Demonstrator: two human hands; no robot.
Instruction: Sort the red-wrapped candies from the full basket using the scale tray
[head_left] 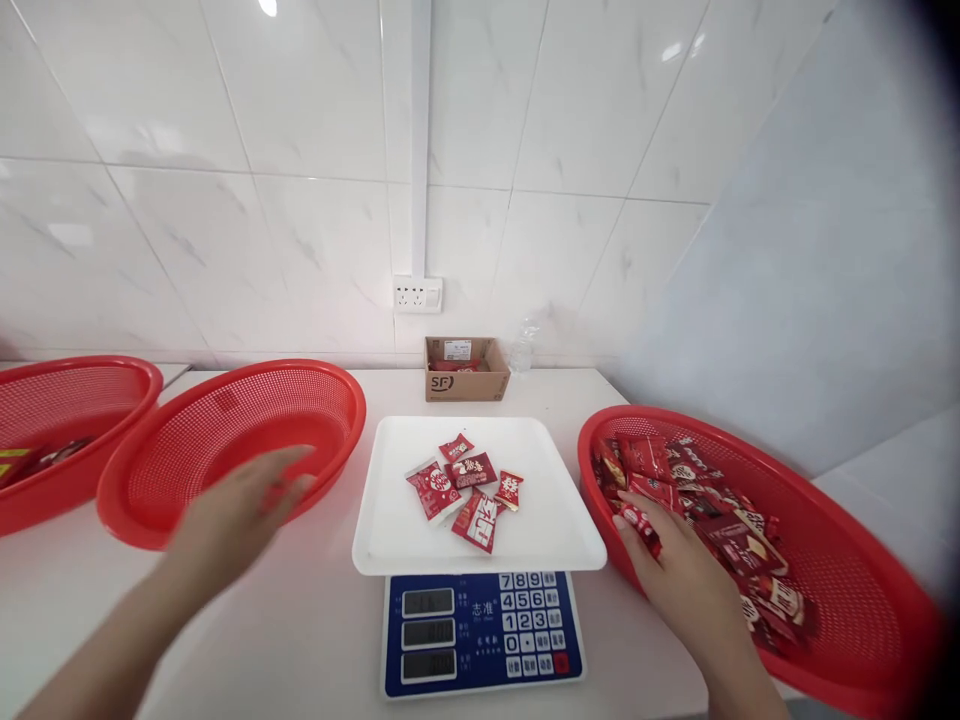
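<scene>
My right hand (679,565): pinched on 1 red packet (639,522), at the left side of the right basket (847,560). Packet's long axis slants far-left to near-right, near end toward my palm. Pile (742,545) around that hand: too overlapped to count. Left of it: 1 white tray (559,530) on 1 scale (484,635), 5 wrapped snacks (437,492) on it, mixed headings. My left hand (236,510): blurred, thumb and fingers parted, nothing visible in it, by 1 middle basket (315,385).
</scene>
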